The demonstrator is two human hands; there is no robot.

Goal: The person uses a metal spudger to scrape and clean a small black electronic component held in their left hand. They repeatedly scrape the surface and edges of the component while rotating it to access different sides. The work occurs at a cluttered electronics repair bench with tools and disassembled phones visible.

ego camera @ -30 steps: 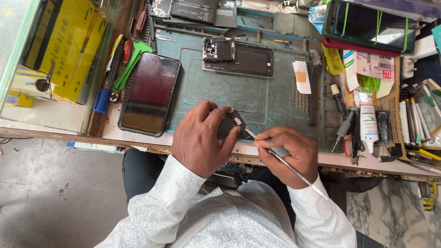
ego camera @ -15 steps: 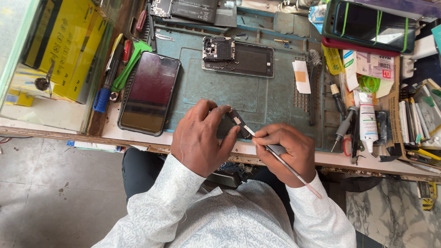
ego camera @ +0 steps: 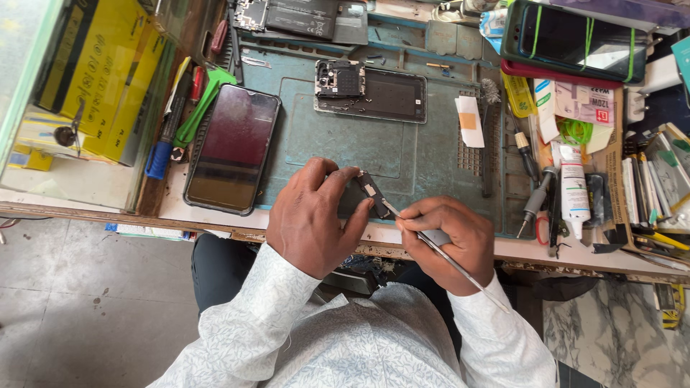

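Observation:
My left hand (ego camera: pixel 316 215) grips a small dark phone part (ego camera: pixel 368 192) just above the near edge of the teal work mat (ego camera: pixel 431 162). My right hand (ego camera: pixel 449 241) pinches metal tweezers (ego camera: pixel 431 244), whose tips touch that part. Most of the part is hidden by my left fingers. An opened phone body (ego camera: pixel 374 92) with its dark circuit board exposed lies farther back on the mat. A dark phone screen (ego camera: pixel 233 147) rests face up to the left of my left hand.
Green and red hand tools (ego camera: pixel 195 108) lie beside the screen, yellow boxes (ego camera: pixel 93 72) at far left. A white glue tube (ego camera: pixel 573 188), screwdrivers (ego camera: pixel 535 201) and cased phones (ego camera: pixel 575 39) crowd the right side. The bench edge runs just under my hands.
My hands stay at the same spot on the mat's near edge. The tweezers have shifted slightly against the part held in my left hand.

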